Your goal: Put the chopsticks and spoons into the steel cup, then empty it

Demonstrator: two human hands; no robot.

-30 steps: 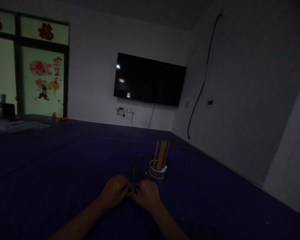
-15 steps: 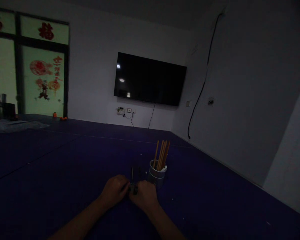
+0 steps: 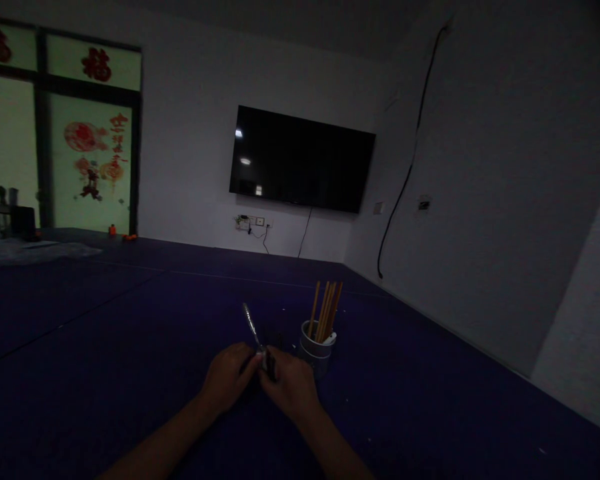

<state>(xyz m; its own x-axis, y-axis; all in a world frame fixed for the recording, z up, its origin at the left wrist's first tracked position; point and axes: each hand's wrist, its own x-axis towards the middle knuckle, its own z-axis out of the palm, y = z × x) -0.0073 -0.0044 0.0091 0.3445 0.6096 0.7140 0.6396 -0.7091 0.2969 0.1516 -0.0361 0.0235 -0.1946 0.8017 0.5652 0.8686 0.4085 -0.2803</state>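
Note:
My left hand [image 3: 229,379] and my right hand [image 3: 293,385] meet low in the middle of the view, close above the purple tabletop [image 3: 145,353]. Between their fingertips they pinch a small dark object with a shiny strip [image 3: 251,325]. The strip is narrow, silvery and ribbed, and slants up and to the left. Fingers and dim light hide the object's body, so I cannot make out its kind. Just beyond my right hand stands a grey metal cup [image 3: 315,353] with several wooden sticks [image 3: 325,310] and a white-ended item in it.
Clear plastic sheeting [image 3: 40,251] lies at the far left, near a black box-like object [image 3: 23,222]. Small orange items [image 3: 113,229] sit at the table's back edge. A black cable [image 3: 397,200] hangs down the right wall, and a television [image 3: 303,160] is on the back wall.
The object has turned in my fingers: its strip now points up and left and catches light, where dark, upright parts showed before. Both hands stay almost in place.

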